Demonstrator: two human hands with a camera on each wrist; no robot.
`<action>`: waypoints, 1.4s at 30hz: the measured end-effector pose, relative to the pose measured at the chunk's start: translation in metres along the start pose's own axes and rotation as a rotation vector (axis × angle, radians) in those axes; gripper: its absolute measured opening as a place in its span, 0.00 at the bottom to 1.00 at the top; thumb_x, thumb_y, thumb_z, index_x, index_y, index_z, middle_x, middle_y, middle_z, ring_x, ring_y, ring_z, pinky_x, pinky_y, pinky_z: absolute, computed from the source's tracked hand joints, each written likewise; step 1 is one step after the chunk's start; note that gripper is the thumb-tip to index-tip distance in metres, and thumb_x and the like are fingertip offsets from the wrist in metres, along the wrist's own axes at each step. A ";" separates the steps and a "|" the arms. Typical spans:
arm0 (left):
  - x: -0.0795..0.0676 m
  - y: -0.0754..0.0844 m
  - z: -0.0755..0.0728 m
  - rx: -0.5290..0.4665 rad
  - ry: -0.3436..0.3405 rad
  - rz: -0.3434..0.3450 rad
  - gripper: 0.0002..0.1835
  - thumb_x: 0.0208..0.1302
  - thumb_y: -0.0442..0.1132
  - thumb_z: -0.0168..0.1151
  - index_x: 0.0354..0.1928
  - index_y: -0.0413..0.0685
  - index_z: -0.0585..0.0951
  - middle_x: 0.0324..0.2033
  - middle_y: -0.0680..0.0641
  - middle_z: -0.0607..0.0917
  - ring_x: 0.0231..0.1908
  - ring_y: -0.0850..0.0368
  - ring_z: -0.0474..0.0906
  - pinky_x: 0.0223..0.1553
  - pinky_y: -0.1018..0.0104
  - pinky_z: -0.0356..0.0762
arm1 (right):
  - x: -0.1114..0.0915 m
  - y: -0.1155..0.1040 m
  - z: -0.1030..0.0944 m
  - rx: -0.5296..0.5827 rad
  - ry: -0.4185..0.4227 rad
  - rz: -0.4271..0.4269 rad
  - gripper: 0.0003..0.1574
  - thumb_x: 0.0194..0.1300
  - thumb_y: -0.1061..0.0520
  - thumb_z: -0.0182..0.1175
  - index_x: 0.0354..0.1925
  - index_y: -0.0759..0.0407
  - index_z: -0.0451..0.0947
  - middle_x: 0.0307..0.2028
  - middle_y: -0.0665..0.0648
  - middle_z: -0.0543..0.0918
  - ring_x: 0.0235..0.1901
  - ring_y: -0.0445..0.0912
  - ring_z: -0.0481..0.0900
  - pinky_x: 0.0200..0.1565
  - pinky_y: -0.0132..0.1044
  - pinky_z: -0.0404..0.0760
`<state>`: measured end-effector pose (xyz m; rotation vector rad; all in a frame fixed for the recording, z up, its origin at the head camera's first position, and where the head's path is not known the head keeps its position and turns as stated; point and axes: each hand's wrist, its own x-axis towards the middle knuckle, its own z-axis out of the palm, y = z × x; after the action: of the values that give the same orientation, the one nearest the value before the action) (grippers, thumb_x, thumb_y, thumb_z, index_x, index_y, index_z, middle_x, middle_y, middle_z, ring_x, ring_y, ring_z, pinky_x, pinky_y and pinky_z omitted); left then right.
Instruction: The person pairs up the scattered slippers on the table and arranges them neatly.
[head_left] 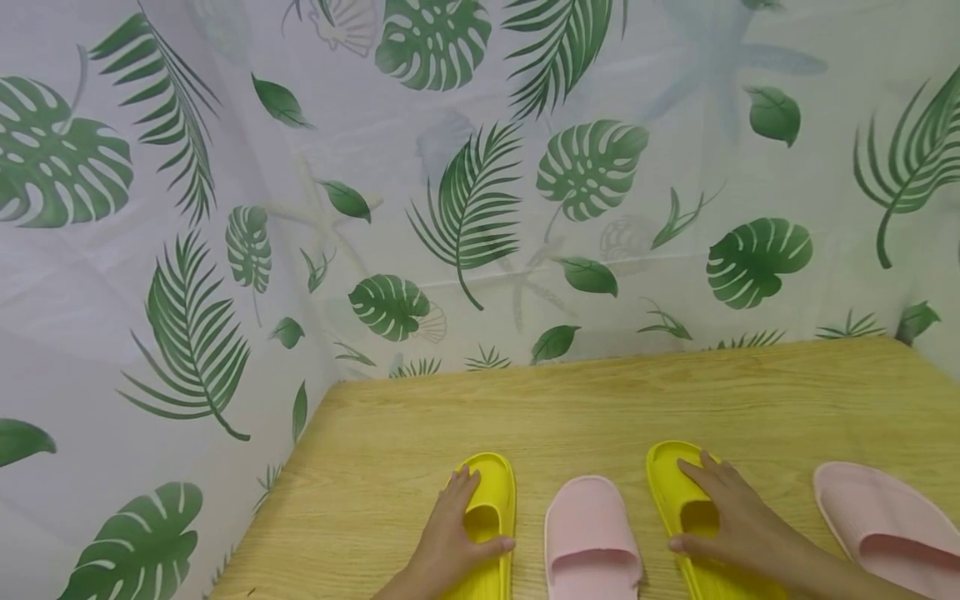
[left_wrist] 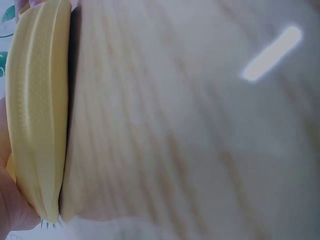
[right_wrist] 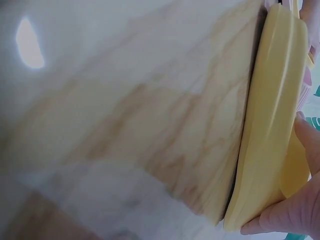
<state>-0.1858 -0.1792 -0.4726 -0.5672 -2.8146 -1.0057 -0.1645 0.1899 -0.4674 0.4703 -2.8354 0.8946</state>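
On the wood-grain bench (head_left: 390, 417), a glossy yellow round-toed slipper (head_left: 491, 487), prob. foam, is spanned by the L hand (head_left: 450, 529), spread & uncurled, thumb at its R edge. Next, a pale pink slipper (head_left: 588, 517), untouched; then a 2nd yellow slipper (head_left: 666, 483), likewise spanned by the R hand (head_left: 738, 517), fingers spread; far R, another pink slipper (head_left: 858, 496). Yellow pair judged light, bendy, slightly slick; best gripped across the upper.

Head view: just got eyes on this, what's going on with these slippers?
A person's hands grip two yellow slippers: the left hand holds the left yellow slipper, the right hand the right yellow slipper. One pink slipper sits between them, and another pink slipper lies to the far right, both untouched on the wood-grain surface.
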 end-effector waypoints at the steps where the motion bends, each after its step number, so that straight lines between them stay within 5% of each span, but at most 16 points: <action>1: 0.000 0.000 0.000 -0.002 0.000 -0.001 0.51 0.47 0.57 0.72 0.66 0.32 0.63 0.66 0.31 0.63 0.68 0.35 0.53 0.66 0.40 0.50 | 0.000 0.001 0.001 0.002 0.003 -0.006 0.55 0.44 0.43 0.74 0.62 0.70 0.63 0.62 0.83 0.58 0.57 0.82 0.56 0.47 0.76 0.61; 42: 0.011 0.000 -0.001 -0.060 -0.055 -0.057 0.51 0.48 0.57 0.72 0.68 0.36 0.62 0.69 0.33 0.59 0.70 0.37 0.51 0.66 0.38 0.48 | 0.014 0.002 -0.001 0.004 -0.008 -0.024 0.55 0.45 0.43 0.73 0.62 0.73 0.63 0.60 0.86 0.58 0.56 0.84 0.55 0.48 0.76 0.60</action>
<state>-0.1957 -0.1759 -0.4695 -0.5316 -2.8723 -1.1050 -0.1787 0.1887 -0.4646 0.5081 -2.8293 0.8957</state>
